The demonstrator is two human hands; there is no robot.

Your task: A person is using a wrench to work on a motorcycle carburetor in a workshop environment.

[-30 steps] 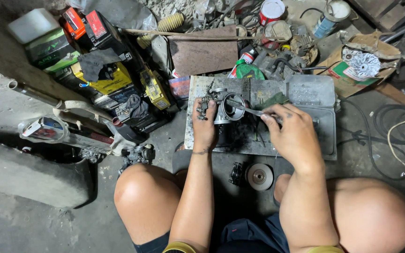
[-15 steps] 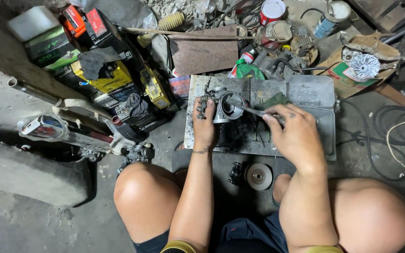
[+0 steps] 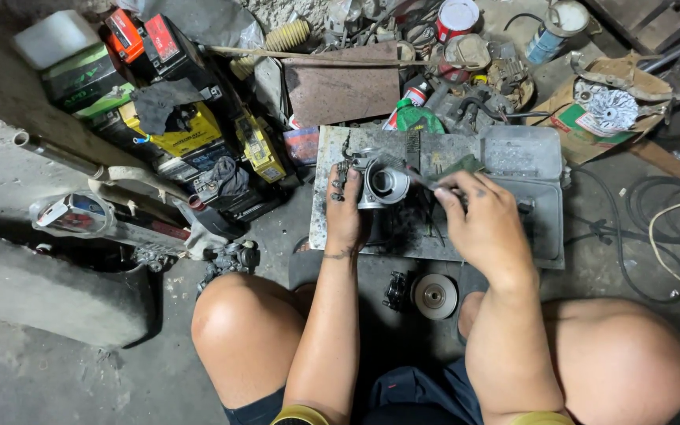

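Hands [image 3: 485,224] barely shifted over greasy metal tray [image 3: 529,157].

Grimy, perhaps concrete floor [image 3: 57,378]

The small engine part [image 3: 379,182] looks like dull grey cast metal, grimy, with a smooth bore. Under it, the tray [image 3: 541,157] is matt, stained sheet metal. Left of the tray, the yellow boxes [image 3: 190,138] look like glossy plastic. Below the tray, the round disc [image 3: 434,296] is dull metal.
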